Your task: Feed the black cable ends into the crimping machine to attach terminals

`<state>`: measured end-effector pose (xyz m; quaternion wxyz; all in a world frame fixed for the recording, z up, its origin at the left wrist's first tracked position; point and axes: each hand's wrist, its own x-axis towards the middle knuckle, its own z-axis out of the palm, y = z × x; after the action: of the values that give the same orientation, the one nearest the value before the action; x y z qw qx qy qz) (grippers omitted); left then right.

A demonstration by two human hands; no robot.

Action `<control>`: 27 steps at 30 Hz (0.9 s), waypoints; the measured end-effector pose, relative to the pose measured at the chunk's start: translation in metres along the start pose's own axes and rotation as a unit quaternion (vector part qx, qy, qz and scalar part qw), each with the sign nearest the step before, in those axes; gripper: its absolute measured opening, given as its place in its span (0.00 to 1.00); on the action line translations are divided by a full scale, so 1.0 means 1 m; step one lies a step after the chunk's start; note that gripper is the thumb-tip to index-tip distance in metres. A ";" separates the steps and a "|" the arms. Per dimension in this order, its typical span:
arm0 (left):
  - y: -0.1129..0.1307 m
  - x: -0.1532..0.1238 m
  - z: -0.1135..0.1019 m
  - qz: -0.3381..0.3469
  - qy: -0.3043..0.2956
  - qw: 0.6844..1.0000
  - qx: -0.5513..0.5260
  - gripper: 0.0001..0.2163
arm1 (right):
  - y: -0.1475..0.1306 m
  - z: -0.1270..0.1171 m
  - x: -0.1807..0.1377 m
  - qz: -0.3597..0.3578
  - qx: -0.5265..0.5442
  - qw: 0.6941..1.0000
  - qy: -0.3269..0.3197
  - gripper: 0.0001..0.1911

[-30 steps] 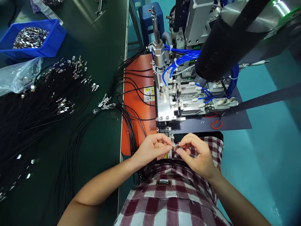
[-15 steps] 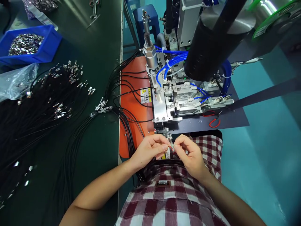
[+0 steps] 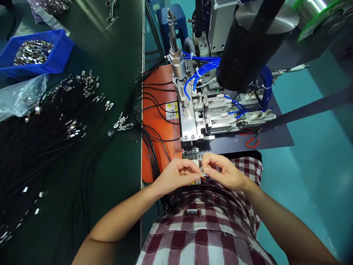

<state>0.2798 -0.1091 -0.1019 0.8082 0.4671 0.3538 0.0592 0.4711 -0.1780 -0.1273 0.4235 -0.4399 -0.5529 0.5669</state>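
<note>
Thin coloured wires [image 3: 203, 177], red, yellow-green and whitish among them, fan out from the fingertips of my left hand [image 3: 179, 176]. That hand is closed in a pinch on the cable end they come from; the cable itself is mostly hidden by the palm. Close beside it, my right hand [image 3: 227, 173] has thumb and forefinger pressed together just above the wire tips. Whether a wire sits in that pinch is too small to make out. Both hands are over my lap, in front of the machine [image 3: 190, 127].
Black cables [image 3: 150, 147] run over the orange plate [image 3: 157, 117] left of the machine. On the dark table [image 3: 121, 206] lie bundled cables with metal connectors [image 3: 122, 123], a blue bin [image 3: 59, 55] of metal parts, a plastic bag [image 3: 24, 97] and a wrench [image 3: 111, 11]. Red-handled scissors [image 3: 253, 142] lie right.
My right hand has shifted slightly up and turned flatter, its fingertips now above the wires. The coloured wires are spread apart and show more. My left hand stays nearly in place.
</note>
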 end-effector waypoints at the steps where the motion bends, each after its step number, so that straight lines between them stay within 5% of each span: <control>1: 0.000 0.000 0.000 0.003 0.002 1.000 0.001 0.10 | 0.000 0.000 0.001 0.004 0.002 1.000 0.003 0.12; 9: -0.005 0.002 -0.003 -0.010 0.012 1.000 0.010 0.11 | 0.005 0.009 0.003 0.027 0.035 0.998 0.041 0.10; 18: -0.006 0.005 -0.001 0.039 0.032 0.995 -0.082 0.10 | 0.009 0.023 -0.012 0.082 0.084 0.971 0.208 0.07; 27: -0.007 0.005 -0.001 0.053 0.023 0.995 -0.079 0.08 | 0.009 0.032 -0.011 0.067 0.099 0.968 0.219 0.06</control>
<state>0.2817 -0.1104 -0.1106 0.8298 0.4182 0.3418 0.1403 0.4427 -0.1970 -0.1357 0.5367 -0.5458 -0.3570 0.5354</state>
